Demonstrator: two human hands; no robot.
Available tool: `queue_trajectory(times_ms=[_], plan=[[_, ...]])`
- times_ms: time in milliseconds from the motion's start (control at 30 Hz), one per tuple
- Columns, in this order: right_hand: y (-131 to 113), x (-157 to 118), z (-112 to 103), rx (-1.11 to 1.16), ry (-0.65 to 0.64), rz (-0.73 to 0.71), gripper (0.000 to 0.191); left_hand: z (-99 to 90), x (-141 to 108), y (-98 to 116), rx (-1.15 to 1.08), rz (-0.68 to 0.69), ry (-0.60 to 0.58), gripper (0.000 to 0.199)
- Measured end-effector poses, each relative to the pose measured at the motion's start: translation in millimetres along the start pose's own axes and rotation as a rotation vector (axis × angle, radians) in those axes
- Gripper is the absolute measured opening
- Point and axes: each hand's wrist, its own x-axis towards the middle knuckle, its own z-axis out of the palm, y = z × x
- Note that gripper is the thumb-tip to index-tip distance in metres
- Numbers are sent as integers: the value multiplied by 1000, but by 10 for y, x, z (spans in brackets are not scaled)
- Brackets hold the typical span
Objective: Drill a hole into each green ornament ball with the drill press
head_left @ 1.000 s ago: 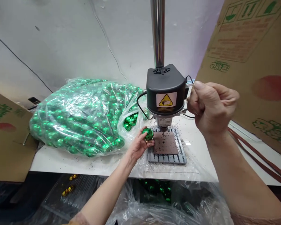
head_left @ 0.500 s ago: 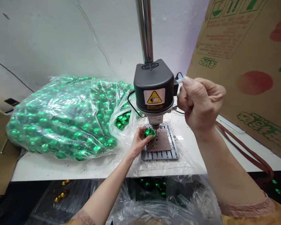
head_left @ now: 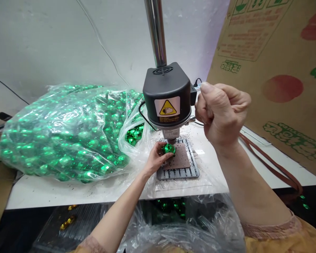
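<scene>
In my left hand (head_left: 158, 156) a shiny green faceted ball (head_left: 169, 149) is pinched between thumb and fingers. The ball sits just under the chuck of a small black drill press (head_left: 167, 95), over the brown board (head_left: 183, 156) on its slotted metal base (head_left: 193, 172). Whether the bit touches the ball is hidden. Raised at the machine's right side, my right hand (head_left: 222, 114) is closed in a fist around the press handle; most of the handle is hidden by the fingers, with a metal stub (head_left: 192, 119) showing beside them.
A large clear bag (head_left: 63, 137) of green balls lies left on the white table (head_left: 76, 195). A printed cardboard box (head_left: 274, 70) stands right, near a brown strap (head_left: 274, 163). Dark shavings dot the base. Below the table edge are plastic sheeting (head_left: 210, 228) and gold balls (head_left: 67, 222).
The view has shifted slightly, moving the machine left in the picture. My left hand has brought the green ball closer beneath the chuck. The right fist keeps its grip beside the machine.
</scene>
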Motion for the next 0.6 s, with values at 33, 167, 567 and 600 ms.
queue_trajectory(times_ms=[33,167,567,600], plan=[[-4,0,3,1,-4,3,59,1,-1,-4,10,12,-1,58],[-19,5,11,-2,0,27,57,25,-25,-36,35,35,-10,55],[-10,-3,0,-2,-8,-11,59,227,-176,-89,409,174,147,51],[-9,-7,-4,-2,-8,-20,58,232,-176,-97,415,188,149,51]])
